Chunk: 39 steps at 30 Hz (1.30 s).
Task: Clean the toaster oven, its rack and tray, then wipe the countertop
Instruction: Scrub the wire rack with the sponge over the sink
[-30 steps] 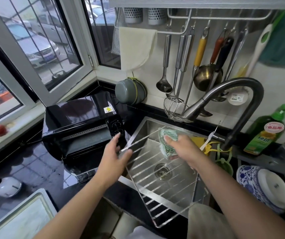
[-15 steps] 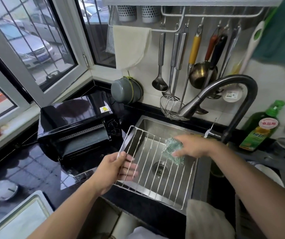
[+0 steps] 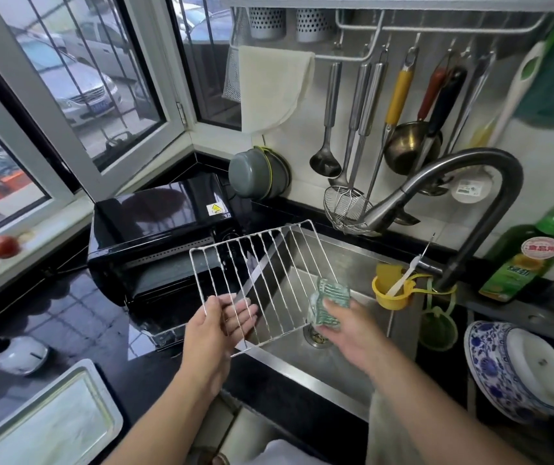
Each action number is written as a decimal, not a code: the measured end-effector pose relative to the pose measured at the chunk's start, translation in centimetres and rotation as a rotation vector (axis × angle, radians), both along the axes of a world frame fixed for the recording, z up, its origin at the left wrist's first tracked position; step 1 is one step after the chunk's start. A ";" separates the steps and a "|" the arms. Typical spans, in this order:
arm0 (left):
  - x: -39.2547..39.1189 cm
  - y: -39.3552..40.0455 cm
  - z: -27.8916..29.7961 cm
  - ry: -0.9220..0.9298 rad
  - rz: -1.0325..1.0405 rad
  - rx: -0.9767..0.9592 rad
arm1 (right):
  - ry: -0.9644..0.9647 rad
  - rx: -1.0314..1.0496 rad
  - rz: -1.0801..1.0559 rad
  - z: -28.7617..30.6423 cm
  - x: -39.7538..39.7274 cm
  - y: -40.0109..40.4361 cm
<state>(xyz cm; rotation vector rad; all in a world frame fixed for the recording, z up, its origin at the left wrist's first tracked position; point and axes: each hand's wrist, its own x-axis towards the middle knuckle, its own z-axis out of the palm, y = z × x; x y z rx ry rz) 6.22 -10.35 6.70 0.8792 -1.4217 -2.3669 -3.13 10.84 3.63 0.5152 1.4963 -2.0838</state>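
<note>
Left hand (image 3: 216,325) reaches forward, palm up, fingers (image 3: 245,313) curled under the rack (image 3: 255,280), gripping its near-left corner. Rack tilted, far edge up, over the sink's (image 3: 342,260) left rim, just in front of the toaster oven (image 3: 154,239). Right hand (image 3: 346,325) pinches a green scrub pad (image 3: 331,302) against the rack's right edge. Tray (image 3: 44,417) sits on the tabletop (image 3: 77,317) at near left, well apart from both hands.

Both forearms are bare up to the lower edge of the picture; no sleeve, watch or bracelet shows on them. The left hand (image 3: 216,325), nearer the toaster (image 3: 154,243), has no ring and no glove. The right hand (image 3: 347,332), further from the toaster, is also bare, with short plain fingernails.
</note>
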 end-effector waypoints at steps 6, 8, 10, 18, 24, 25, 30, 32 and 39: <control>0.5 2.9 -1.6 -0.044 0.071 0.088 | -0.192 -0.262 -0.385 -0.6 2.3 -6.3; 0.6 2.8 -2.1 -0.073 0.103 0.075 | -0.134 -0.142 -0.372 -1.0 2.8 -7.2; 0.9 2.7 -2.6 -0.108 0.124 0.114 | -0.098 -0.046 -0.299 -1.2 3.4 -7.9; 2.4 0.4 -2.7 -0.116 0.145 0.202 | -0.263 -0.014 0.057 -1.5 9.9 -13.0; 3.7 -3.7 -2.9 -0.161 0.046 0.136 | -0.189 -0.051 -0.093 -1.2 4.1 -13.1; 4.2 -4.7 -2.7 -0.185 0.006 0.136 | -0.169 -0.028 -0.119 -1.0 3.3 -12.7; 8.3 -11.2 -3.4 -0.294 -0.154 0.095 | -0.281 0.028 -0.137 -2.3 3.0 -12.8; 9.3 -14.4 -4.3 -0.319 -0.178 0.073 | -0.320 0.093 -0.029 -3.6 5.0 -14.0; 9.0 -22.8 -6.9 -0.453 -0.310 -0.082 | -0.290 0.299 0.108 -6.1 8.8 -18.0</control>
